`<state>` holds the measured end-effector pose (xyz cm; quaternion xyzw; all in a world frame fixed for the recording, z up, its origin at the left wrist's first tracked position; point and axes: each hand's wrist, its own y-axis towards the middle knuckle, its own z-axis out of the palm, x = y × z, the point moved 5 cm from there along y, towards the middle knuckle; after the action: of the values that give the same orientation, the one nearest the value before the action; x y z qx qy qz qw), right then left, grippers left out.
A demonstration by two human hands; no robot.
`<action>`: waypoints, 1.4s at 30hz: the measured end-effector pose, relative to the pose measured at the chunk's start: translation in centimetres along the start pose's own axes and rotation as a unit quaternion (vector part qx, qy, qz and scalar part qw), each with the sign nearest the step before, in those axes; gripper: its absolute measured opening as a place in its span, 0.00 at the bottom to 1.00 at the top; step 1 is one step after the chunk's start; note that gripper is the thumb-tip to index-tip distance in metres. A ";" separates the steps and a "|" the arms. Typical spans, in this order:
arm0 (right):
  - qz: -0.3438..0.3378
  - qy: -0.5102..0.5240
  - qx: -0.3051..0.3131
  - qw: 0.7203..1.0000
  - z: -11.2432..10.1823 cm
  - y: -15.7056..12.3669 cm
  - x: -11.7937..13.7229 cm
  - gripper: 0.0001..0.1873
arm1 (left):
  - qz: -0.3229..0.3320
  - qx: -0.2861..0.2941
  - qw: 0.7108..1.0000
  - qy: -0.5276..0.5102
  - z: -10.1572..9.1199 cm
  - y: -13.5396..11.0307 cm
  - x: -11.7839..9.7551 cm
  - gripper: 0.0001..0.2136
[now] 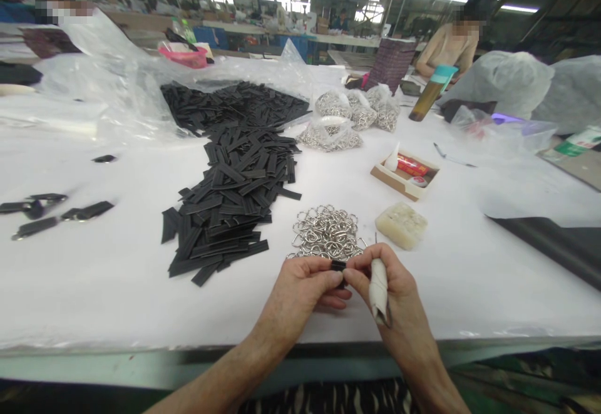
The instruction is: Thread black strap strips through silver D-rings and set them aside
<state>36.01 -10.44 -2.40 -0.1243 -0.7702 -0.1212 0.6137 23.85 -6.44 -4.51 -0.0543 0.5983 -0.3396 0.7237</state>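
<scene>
My left hand (305, 285) pinches a small black strip (338, 265) between thumb and fingers, just in front of the pile of metal rings. My right hand (399, 279) meets it there, its thumb and index finger closed on the strip's other end. Tucked in that same hand is a thin-tipped tool (378, 289), its handle wrapped in whitish material. Most of the strip is hidden by my fingers; I cannot tell whether a ring is on it. The silvery D-shaped rings (326, 229) lie loose beyond my hands. To their left spreads a big heap of black strips (235, 188).
Bags of rings (331, 133) stand behind the loose pile. On the right are a small box (406, 176) with a red tube, a yellowish block (401, 225), a pen (453, 156) and a bottle (432, 93). Several strips with rings (89, 212) lie left. Two people sit across.
</scene>
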 end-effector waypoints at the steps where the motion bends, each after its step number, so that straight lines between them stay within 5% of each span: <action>1: 0.000 -0.001 -0.002 1.000 0.0 0.0 0.0 0.08 | -0.001 0.000 1.000 -0.001 -0.1 0.1 0.0 0.05; 36: 0.003 -0.025 -0.017 1.000 0.3 -0.2 -0.2 0.07 | 0.013 0.047 0.999 -0.013 -0.1 1.0 0.9 0.07; 42: 0.006 -0.029 -0.016 0.999 -1.8 -0.3 0.0 0.12 | -0.004 0.044 0.999 -0.020 -0.3 1.0 0.7 0.06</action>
<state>37.58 -11.33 -2.01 -0.1423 -0.7850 -0.1261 0.5896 24.01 -5.96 -5.63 -0.0310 0.5676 -0.3673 0.7362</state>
